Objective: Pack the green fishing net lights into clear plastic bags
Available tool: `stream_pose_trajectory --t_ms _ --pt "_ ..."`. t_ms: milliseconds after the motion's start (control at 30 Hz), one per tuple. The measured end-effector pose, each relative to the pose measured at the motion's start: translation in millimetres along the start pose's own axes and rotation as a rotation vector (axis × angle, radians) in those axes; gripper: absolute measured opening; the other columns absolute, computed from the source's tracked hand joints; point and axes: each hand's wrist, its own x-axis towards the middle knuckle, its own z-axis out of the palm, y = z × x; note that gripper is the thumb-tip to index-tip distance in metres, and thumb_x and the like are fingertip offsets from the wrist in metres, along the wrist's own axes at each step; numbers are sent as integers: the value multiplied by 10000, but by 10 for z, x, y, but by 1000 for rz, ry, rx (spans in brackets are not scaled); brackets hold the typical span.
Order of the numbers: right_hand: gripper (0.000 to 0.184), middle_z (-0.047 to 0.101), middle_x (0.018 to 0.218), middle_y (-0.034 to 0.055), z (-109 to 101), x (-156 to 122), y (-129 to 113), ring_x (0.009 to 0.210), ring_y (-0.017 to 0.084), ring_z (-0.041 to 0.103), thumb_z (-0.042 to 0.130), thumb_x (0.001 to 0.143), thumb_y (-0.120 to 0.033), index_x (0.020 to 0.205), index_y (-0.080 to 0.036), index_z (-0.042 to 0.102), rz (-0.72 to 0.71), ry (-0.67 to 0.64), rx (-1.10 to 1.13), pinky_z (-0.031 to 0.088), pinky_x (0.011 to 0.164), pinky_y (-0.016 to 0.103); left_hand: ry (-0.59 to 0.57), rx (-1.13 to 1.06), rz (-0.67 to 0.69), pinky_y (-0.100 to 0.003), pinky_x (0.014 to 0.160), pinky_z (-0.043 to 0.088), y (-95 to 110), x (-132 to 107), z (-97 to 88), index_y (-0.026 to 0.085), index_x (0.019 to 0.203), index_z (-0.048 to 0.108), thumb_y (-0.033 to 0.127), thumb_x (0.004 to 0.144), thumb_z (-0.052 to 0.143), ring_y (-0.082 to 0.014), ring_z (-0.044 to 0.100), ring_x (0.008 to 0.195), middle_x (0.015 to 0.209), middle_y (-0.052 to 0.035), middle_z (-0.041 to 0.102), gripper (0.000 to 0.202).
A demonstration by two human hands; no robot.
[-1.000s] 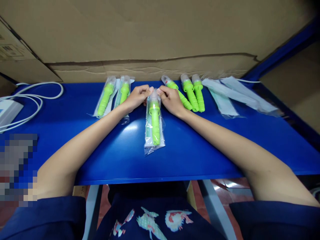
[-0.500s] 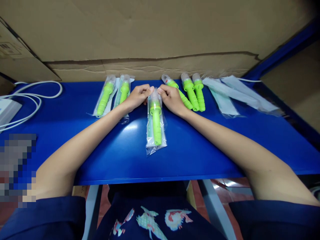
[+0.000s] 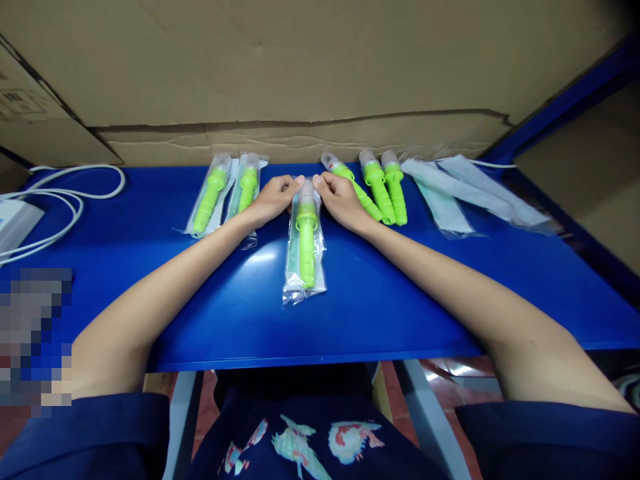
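Observation:
A clear plastic bag [image 3: 292,270] lies in front of me with a lime-green ribbed stick [image 3: 307,257] inside it, its clear cap toward the far end. A pale printed strip shows beside the stick. My left hand [image 3: 273,200] pinches the bag's far end at its left corner, thumb on top. At the right corner my right hand [image 3: 343,200] pinches the same end, also with the thumb uppermost. The fingers beneath are partly hidden. Left of my left hand lie two bagged green sticks, one [image 3: 209,200] fully visible and one [image 3: 247,190] partly behind my wrist.
Right of my right hand lie three unbagged green sticks [image 3: 379,190] with clear caps. Beyond them are several flat plastic bags [image 3: 450,207] with pale strips. A white cable [image 3: 80,193] and white box [image 3: 20,223] sit at the left. Cardboard [image 3: 300,67] walls the blue table's [image 3: 390,307] back.
The bagged stick has shifted slightly left and straightened between my hands. Both hands keep their pinch at its far end. The other things lie as before.

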Motion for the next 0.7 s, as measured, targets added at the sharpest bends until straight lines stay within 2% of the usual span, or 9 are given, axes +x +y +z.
stream_pose_trajectory --t_ms 100,233,333,400,500,567,633,700 --pt "721 407 627 -19 3 21 43 601 148 368 542 837 -953 686 -256 440 43 9 87 295 530 326 63 -33 -78 -230 606 391 16 -8 23 204 775 471 167 1104 519 -100 514 551 591 63 520 335" --pt "726 438 549 -30 5 51 150 502 130 383 489 837 -973 710 -260 450 134 2 143 293 458 309 82 -76 -87 -218 677 440 -10 -1 22 204 919 473 134 1084 526 -101 556 657 739 58 547 187" --pt "678 471 558 -46 16 63 232 468 121 401 512 869 -939 864 -261 531 161 26 159 299 436 286 110 6 -19 -210 773 458 -86 23 17 199 985 479 109 1030 596 -99 569 768 879 30 566 154" --pt "590 535 647 -36 28 62 266 518 127 472 570 929 -847 1014 -264 564 136 54 163 360 458 271 130 81 51 -229 843 484 -157 44 11 202 1052 479 115 985 647 -113 604 862 1044 -20 592 200" --pt "420 669 964 32 44 59 292 703 146 607 626 1012 -637 1197 -266 561 57 104 109 546 645 302 156 248 200 -312 1007 513 -247 69 -20 199 1186 486 156 966 654 -197 644 1131 1347 -137 541 280" --pt "379 672 1197 78 43 64 309 868 180 665 615 1029 -554 1275 -272 556 12 133 20 607 856 382 172 418 325 -370 1160 460 -248 60 -45 205 1253 488 149 972 614 -250 567 1355 1455 -172 492 313" --pt "386 642 1337 98 28 71 320 1035 229 678 593 1031 -547 1312 -284 561 -27 140 -90 578 1034 476 164 596 433 -417 1248 398 -174 3 -42 216 1300 484 138 981 573 -267 476 1484 1500 -173 483 340" --pt "423 628 1391 99 1 66 310 1170 267 655 553 1034 -605 1322 -295 569 -74 144 -184 513 1147 537 128 751 500 -453 1248 405 -33 -122 19 210 1338 485 161 1006 540 -289 467 1508 1523 -175 490 340"
